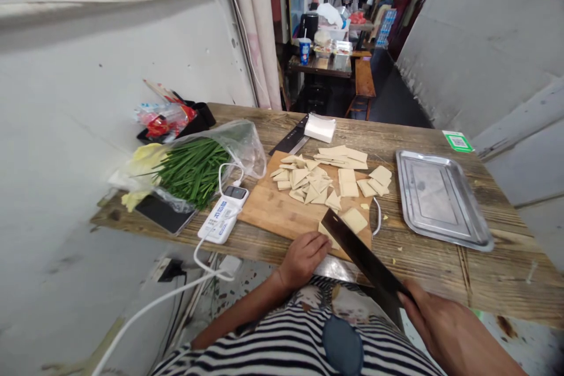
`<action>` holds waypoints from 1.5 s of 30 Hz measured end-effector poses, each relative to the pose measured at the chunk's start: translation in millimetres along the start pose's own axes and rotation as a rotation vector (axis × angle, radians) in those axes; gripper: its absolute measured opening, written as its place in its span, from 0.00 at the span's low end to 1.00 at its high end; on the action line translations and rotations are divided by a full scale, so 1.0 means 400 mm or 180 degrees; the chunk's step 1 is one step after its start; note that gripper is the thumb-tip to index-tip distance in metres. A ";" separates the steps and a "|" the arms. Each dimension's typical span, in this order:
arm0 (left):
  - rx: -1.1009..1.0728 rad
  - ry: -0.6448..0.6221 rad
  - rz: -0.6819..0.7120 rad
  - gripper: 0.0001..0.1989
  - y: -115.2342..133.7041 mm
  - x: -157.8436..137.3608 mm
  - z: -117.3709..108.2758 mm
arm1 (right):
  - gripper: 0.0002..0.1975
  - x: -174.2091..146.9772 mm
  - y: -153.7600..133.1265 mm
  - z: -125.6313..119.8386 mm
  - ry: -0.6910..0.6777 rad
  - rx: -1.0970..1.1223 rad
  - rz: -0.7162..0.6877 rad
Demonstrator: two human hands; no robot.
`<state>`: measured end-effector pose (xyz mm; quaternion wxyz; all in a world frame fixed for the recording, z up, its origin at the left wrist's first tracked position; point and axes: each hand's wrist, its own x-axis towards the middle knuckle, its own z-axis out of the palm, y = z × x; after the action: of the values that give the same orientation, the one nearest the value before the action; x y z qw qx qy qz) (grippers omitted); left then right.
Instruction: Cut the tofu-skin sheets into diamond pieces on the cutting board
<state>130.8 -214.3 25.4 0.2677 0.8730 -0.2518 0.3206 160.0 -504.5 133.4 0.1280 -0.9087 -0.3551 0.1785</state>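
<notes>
Looking soft, the pale slice (326, 233) on the board (273, 205) is held down by the left fingers (316, 241) and best gripped near its edge; the heavy-looking knife (363, 257) is grasped by the right fingers (410, 309).

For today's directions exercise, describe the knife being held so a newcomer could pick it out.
On the wooden table, find the cutting board strewn with pale slices. Across its near right corner slants a long, dark knife, gripped by the right hand. Only this one is held; the other knife lies beyond the board.
</notes>
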 end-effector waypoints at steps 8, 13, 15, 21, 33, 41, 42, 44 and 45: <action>0.0084 0.0041 -0.0041 0.14 0.003 0.002 0.000 | 0.19 0.017 -0.035 -0.014 0.0018 0.0067 0.0192; -0.0012 0.0019 -0.0043 0.15 0.002 0.003 0.001 | 0.18 0.023 -0.052 -0.025 0.0018 0.0169 0.0279; -0.0039 0.0016 -0.0043 0.16 0.001 0.002 0.001 | 0.17 0.024 -0.053 -0.027 0.0006 0.0180 0.0286; -0.0004 0.0052 -0.0020 0.15 0.000 0.002 0.001 | 0.13 0.027 -0.055 -0.022 0.0329 0.0055 0.0070; -0.0029 0.0018 -0.0026 0.14 0.001 0.006 -0.001 | 0.11 0.030 -0.067 -0.009 0.0874 -0.0462 -0.0374; -0.0146 -0.0031 -0.0066 0.15 -0.002 0.005 -0.001 | 0.11 0.040 -0.031 0.059 0.0681 -0.0991 -0.0136; -0.0140 -0.0030 -0.0075 0.15 -0.002 0.005 -0.001 | 0.11 0.043 -0.026 0.067 0.0649 -0.1069 -0.0123; -0.0109 -0.0051 -0.0082 0.15 -0.002 0.003 -0.001 | 0.10 0.051 -0.021 0.075 0.0689 -0.1172 -0.0174; -0.0089 -0.0073 -0.0084 0.15 -0.002 0.002 0.000 | 0.11 0.054 -0.020 0.075 0.0744 -0.1195 -0.0272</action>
<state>131.9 -213.9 25.6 0.2812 0.8760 -0.2477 0.3035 157.4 -480.6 104.0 0.0043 -0.9152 -0.4030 -0.0028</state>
